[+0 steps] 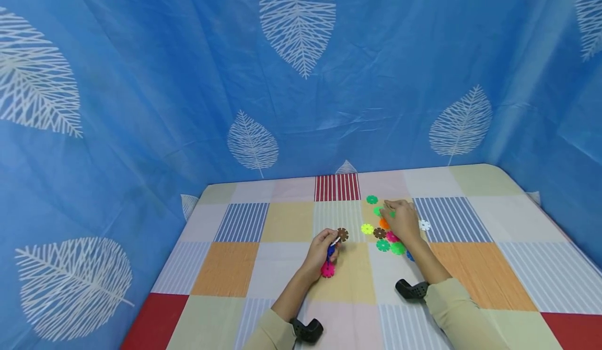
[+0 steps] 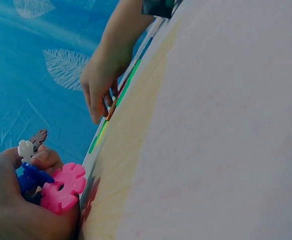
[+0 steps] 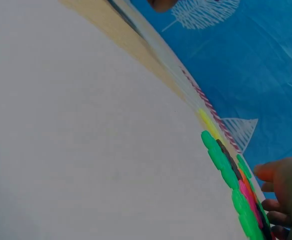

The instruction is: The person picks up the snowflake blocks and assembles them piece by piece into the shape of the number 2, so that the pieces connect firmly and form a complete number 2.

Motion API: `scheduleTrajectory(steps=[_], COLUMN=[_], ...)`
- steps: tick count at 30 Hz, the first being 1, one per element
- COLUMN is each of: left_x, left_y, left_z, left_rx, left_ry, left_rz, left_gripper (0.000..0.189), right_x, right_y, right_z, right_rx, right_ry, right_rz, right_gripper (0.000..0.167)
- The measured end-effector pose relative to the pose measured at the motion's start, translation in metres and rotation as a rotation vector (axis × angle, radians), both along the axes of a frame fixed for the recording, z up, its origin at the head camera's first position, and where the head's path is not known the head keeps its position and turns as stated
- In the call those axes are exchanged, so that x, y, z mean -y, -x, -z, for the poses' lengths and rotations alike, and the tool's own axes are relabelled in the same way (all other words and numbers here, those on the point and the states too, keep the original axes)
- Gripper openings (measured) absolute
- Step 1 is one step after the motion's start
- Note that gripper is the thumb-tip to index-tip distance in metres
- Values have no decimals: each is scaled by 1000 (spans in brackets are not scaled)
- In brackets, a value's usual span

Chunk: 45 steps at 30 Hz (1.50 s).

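Note:
Low over the cloth, my left hand (image 1: 320, 253) grips a small joined piece made of slotted flower-shaped discs. Brown (image 1: 343, 234), white (image 2: 25, 150), blue (image 2: 31, 176) and pink (image 2: 63, 187) discs show in it, the pink one lowest. My right hand (image 1: 402, 222) reaches down over a loose spread of similar discs, fingers loosely bent and tips close to the orange disc (image 1: 384, 223) and a green disc (image 1: 378, 211). Whether its fingertips touch a disc is hard to see. Around it lie a yellow disc (image 1: 367, 229), a brown disc (image 1: 379, 233) and a pink disc (image 1: 391, 236).
The patchwork cloth (image 1: 282, 277) covers the table. Nearer me are green discs (image 1: 397, 248) and a partly hidden blue disc (image 1: 409, 256); a white disc (image 1: 425, 225) lies right of my right hand. Blue leaf-print curtain (image 1: 367, 78) stands behind and at both sides.

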State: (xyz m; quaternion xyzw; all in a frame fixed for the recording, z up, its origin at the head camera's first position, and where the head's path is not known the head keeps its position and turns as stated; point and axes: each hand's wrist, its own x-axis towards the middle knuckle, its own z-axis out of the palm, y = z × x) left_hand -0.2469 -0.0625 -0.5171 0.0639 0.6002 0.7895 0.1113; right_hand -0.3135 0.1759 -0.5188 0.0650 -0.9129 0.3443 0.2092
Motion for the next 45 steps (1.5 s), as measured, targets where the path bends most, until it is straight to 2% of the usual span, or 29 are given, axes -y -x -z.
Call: scheduleTrajectory(steps=[4, 9, 18, 21, 31, 34, 41, 45], left_x=[-1, -1, -1, -1, 0, 1, 1, 2], left_y=[0, 1, 1, 0, 3, 1, -11, -11], left_z=[0, 0, -2, -5, -2, -6, -25, -26], left_rx=[18, 17, 40, 33, 52, 62, 48, 40], left_ry=[-6, -17, -31, -31, -25, -21, 8, 13], left_rz=[-5, -7, -11, -13, -22, -9, -8, -9], left_gripper=[13, 13, 15, 16, 17, 16, 16, 17], right_x=[-1, -1, -1, -1, 0, 2, 14, 24], right_y=[0, 1, 1, 1, -4, -8, -19, -28], right_z=[3, 5, 6, 6, 6, 7, 9, 9], right_rx=[-26, -39, -6, -28, -101, -131, -227, -259], right_ry=[-60, -71, 36, 57, 119, 156, 276, 353], right_rz=[-6, -16, -44, -65, -84, -90, -153, -225], right_gripper=[30, 27, 27, 25, 18, 21, 18, 16])
